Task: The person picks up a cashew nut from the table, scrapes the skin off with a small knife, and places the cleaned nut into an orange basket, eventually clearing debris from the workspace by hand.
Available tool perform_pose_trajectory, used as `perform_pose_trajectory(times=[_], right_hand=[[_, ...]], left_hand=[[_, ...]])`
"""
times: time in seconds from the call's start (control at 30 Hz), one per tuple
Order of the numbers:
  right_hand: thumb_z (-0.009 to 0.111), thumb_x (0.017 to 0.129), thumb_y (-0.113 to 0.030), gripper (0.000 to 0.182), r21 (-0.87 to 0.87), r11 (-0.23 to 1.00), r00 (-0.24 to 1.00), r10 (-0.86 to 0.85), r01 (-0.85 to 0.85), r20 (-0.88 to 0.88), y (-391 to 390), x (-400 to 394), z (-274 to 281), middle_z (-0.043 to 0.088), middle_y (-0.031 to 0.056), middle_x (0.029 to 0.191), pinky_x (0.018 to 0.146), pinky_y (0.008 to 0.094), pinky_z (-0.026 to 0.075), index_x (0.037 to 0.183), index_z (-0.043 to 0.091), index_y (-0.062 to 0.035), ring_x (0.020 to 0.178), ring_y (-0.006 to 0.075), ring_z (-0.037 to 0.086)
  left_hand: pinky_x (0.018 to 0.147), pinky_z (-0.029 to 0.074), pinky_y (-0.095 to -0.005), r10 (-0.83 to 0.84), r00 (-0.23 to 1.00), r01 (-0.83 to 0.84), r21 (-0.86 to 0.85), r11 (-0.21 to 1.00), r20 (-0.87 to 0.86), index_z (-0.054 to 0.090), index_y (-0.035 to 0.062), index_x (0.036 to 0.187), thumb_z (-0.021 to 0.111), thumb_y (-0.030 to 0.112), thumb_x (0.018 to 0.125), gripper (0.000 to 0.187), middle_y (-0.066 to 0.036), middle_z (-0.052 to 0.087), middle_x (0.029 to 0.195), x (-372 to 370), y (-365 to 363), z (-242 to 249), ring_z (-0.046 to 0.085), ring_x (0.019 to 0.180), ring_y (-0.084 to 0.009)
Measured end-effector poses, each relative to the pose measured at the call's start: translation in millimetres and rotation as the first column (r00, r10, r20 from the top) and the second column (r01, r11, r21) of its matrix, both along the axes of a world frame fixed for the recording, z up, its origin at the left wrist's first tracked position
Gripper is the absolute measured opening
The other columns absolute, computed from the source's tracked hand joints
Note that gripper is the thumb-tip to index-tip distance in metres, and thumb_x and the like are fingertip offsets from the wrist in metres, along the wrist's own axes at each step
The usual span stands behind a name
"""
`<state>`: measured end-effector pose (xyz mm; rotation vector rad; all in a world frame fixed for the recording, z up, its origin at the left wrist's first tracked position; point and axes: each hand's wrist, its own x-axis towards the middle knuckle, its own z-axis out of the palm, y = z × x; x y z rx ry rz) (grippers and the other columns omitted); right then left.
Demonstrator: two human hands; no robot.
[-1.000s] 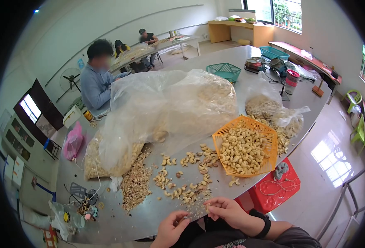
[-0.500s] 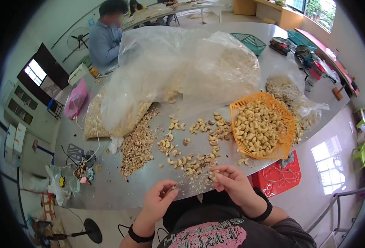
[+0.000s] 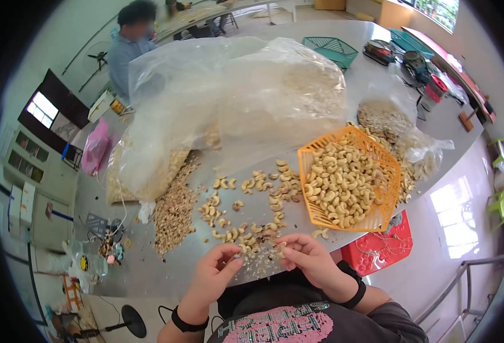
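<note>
My left hand (image 3: 217, 268) is pinched near the table's front edge on something too small to make out. Close to its right, my right hand (image 3: 306, 260) holds a pale cashew nut (image 3: 282, 247) between thumb and fingers. Small crumbs (image 3: 257, 264) lie between and below the hands. Just beyond them, loose cashews (image 3: 246, 234) spread over the metal table (image 3: 143, 274). An orange basket (image 3: 304, 197) full of cashews stands to the right. A heap of brown broken bits (image 3: 172, 220) lies at the left.
Large clear plastic bags (image 3: 235, 97) of pale material cover the table's middle. More bags (image 3: 386, 117) lie behind the basket. A green basket (image 3: 332, 50) and a pink bag (image 3: 96, 147) stand farther off. A red stool (image 3: 380, 248) is below the right edge. Another person (image 3: 127, 51) sits across the table.
The view has shifted, so the table's contents appear lower and farther left. My hands are slightly closer together, both still pinched.
</note>
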<state>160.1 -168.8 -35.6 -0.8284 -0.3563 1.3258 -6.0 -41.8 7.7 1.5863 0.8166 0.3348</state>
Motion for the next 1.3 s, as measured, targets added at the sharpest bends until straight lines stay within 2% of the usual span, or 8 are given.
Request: perform_pose_trajectory(times=[0.1, 0.23, 0.3, 0.4, 0.53, 0.63, 0.83, 1.3], right_hand=[[0.053, 0.082, -0.013, 0.026, -0.047, 0.999, 1.000, 0.007, -0.007, 0.008, 1, 5, -1, 0.054, 0.0004, 0.078, 0.059, 0.0174, 0.041, 0.106, 0.049, -0.0025, 0.070, 0.0061, 0.052], [0.054, 0.082, -0.015, 0.027, -0.061, 0.998, 0.999, -0.033, 0.033, 0.004, 9, 7, -2, 0.054, 0.0003, 0.078, 0.059, 0.0177, 0.041, 0.106, 0.049, -0.0028, 0.070, 0.0060, 0.051], [0.052, 0.082, -0.011, 0.024, -0.083, 0.996, 0.999, 0.042, -0.040, 0.024, 13, 8, -3, 0.054, 0.0013, 0.081, 0.059, 0.0177, 0.042, 0.104, 0.049, -0.0026, 0.069, 0.0066, 0.052], [0.052, 0.082, -0.012, 0.024, -0.089, 0.995, 0.999, 0.041, -0.042, -0.014, 20, 10, -2, 0.055, 0.0014, 0.081, 0.059, 0.0182, 0.042, 0.104, 0.050, -0.0026, 0.070, 0.0069, 0.053], [0.053, 0.082, -0.012, 0.024, -0.075, 0.996, 0.999, 0.053, -0.052, 0.005, 28, 12, -5, 0.056, 0.0024, 0.082, 0.060, 0.0188, 0.043, 0.104, 0.049, -0.0022, 0.070, 0.0071, 0.053], [0.054, 0.082, -0.016, 0.027, -0.096, 0.994, 0.999, 0.047, -0.046, 0.006, 31, 10, -4, 0.055, 0.0017, 0.077, 0.059, 0.0189, 0.042, 0.105, 0.049, -0.0024, 0.068, 0.0067, 0.052], [0.054, 0.082, -0.014, 0.026, -0.142, 0.990, 1.000, -0.019, 0.020, 0.006, 34, 10, -5, 0.055, 0.0026, 0.081, 0.059, 0.0192, 0.043, 0.104, 0.050, -0.0016, 0.070, 0.0075, 0.053], [0.054, 0.082, -0.014, 0.026, -0.139, 0.990, 0.999, -0.028, 0.025, -0.022, 33, 9, -4, 0.054, 0.0020, 0.078, 0.058, 0.0185, 0.042, 0.104, 0.050, -0.0008, 0.071, 0.0084, 0.054]], left_hand=[[0.049, 0.034, -0.0151, -0.075, 0.997, 0.075, 0.012, 0.997, -0.020, 0.052, 0.0044, 0.095, 0.056, 0.005, 0.077, 0.019, 0.002, 0.051, 0.072, 12, 2, -4, 0.044, 0.057, -0.0024], [0.048, 0.034, -0.0153, -0.095, 0.995, 0.094, -0.028, 0.995, -0.007, 0.052, 0.0041, 0.094, 0.057, 0.004, 0.077, 0.018, 0.001, 0.052, 0.071, 25, 5, -2, 0.044, 0.056, -0.0027], [0.048, 0.033, -0.0154, -0.027, 1.000, 0.027, -0.056, 0.998, -0.010, 0.052, 0.0041, 0.093, 0.057, 0.004, 0.076, 0.018, 0.001, 0.051, 0.070, 28, 8, -1, 0.043, 0.056, -0.0029], [0.055, 0.037, -0.0159, -0.025, 0.999, 0.023, -0.095, 0.995, -0.022, 0.053, 0.0040, 0.094, 0.060, 0.005, 0.076, 0.019, 0.003, 0.051, 0.075, 26, 17, -3, 0.045, 0.065, -0.0024], [0.055, 0.037, -0.0156, -0.019, 1.000, 0.017, -0.101, 0.995, -0.019, 0.054, 0.0039, 0.095, 0.060, 0.005, 0.076, 0.020, 0.002, 0.051, 0.075, 25, 22, -7, 0.045, 0.063, -0.0023], [0.047, 0.034, -0.0156, -0.016, 1.000, 0.016, -0.062, 0.998, -0.005, 0.052, 0.0040, 0.093, 0.058, 0.004, 0.076, 0.018, 0.001, 0.052, 0.070, 26, 26, -10, 0.044, 0.055, -0.0031], [0.055, 0.037, -0.0158, -0.032, 0.999, 0.027, -0.142, 0.989, -0.031, 0.054, 0.0055, 0.096, 0.060, 0.010, 0.077, 0.021, 0.001, 0.054, 0.079, 23, 34, -13, 0.045, 0.062, -0.0026], [0.057, 0.037, -0.0164, -0.046, 0.999, 0.044, -0.136, 0.990, -0.015, 0.055, 0.0052, 0.097, 0.060, 0.010, 0.077, 0.021, 0.002, 0.055, 0.078, 14, 37, -17, 0.045, 0.063, -0.0025]])
